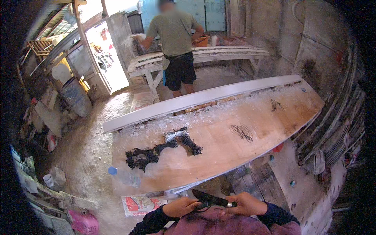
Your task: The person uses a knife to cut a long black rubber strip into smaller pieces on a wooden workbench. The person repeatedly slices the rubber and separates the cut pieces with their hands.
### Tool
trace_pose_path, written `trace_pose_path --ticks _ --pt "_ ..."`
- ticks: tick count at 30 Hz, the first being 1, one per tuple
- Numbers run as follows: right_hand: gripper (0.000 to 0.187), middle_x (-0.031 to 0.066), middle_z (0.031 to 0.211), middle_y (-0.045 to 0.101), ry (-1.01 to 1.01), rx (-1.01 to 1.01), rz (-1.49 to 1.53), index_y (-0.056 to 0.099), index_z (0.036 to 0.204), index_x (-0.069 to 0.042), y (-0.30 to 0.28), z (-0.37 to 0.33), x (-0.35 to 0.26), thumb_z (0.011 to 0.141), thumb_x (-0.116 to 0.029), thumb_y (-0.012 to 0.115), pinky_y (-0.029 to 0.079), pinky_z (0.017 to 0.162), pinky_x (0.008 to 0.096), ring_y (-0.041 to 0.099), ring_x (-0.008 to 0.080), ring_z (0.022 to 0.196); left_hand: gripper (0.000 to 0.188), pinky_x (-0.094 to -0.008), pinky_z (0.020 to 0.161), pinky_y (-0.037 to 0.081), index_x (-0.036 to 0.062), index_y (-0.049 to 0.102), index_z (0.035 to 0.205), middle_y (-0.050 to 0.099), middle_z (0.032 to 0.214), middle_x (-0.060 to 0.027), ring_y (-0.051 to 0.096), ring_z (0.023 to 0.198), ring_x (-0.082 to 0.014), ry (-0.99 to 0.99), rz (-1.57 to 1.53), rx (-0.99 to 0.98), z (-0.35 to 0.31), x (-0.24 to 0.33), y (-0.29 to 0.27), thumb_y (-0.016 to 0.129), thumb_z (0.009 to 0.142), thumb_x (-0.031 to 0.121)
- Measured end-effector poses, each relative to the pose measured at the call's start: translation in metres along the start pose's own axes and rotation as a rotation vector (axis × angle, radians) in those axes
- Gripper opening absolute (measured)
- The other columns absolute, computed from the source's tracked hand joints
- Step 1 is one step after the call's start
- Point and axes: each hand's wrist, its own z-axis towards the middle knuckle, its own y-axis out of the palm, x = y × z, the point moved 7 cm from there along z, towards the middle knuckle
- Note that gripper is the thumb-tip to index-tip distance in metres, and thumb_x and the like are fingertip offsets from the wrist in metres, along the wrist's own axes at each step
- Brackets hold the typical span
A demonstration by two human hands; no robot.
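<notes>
My right hand [247, 204], at the lower middle close to my body, closes round the handle end of a knife [207, 197] with a dark, broad blade pointing left. Close by, my left hand [182, 207] is closed at the fingertips on something dark and thin beside the knife, too small to make out. Both hands are just off the near edge of a long wooden table [219, 156]. Bundles of black cords [143, 158] lie on its left part, some with white strands [177, 136]. Loose black loops [241, 133] lie farther right.
A white board [203, 98] runs along the table's far edge. A clear bottle with a blue cap [112, 170] lies at the left corner. Beyond, a person [174, 39] stands facing a white bench [235, 53]. A printed sack [143, 204] and pink basket [83, 222] sit lower left.
</notes>
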Motion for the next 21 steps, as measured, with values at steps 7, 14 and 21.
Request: trace_pose_path --ticks 7,14,21 --pt "0.020 -0.0008 0.048 0.044 0.375 0.748 0.571 0.050 0.069 -0.009 -0.156 -0.012 0.048 0.082 -0.022 0.058 0.033 0.036 0.0227 0.044 0.0103 0.039 0.033 -0.0379 0.061 0.043 0.0032 0.050 0.112 0.057 0.074 -0.0208 0.055 0.069 -0.0350 -0.106 0.156 0.335 0.008 -0.091 -0.068 0.033 0.092 0.024" --pt "0.026 -0.0027 0.056 0.048 0.292 -0.132 0.458 0.053 0.080 -0.006 -0.033 0.074 0.057 0.087 -0.032 0.051 0.039 0.043 0.0227 0.046 0.0066 0.047 0.041 -0.0435 0.058 0.040 0.0007 0.053 0.101 0.055 0.073 -0.0239 0.055 0.071 -0.0402 -0.160 0.108 0.837 0.041 -0.047 -0.120 0.030 0.092 0.033" --pt "0.034 0.0034 0.057 0.054 0.251 -0.199 0.149 0.057 0.104 -0.012 -0.050 0.105 0.031 0.084 -0.039 0.053 0.042 0.047 0.0242 0.052 0.0083 0.050 0.039 -0.0458 0.051 0.038 0.0019 0.054 0.096 0.051 0.059 -0.0222 0.053 0.059 -0.0409 -0.178 0.111 1.017 0.044 -0.027 -0.148 0.032 0.092 0.034"
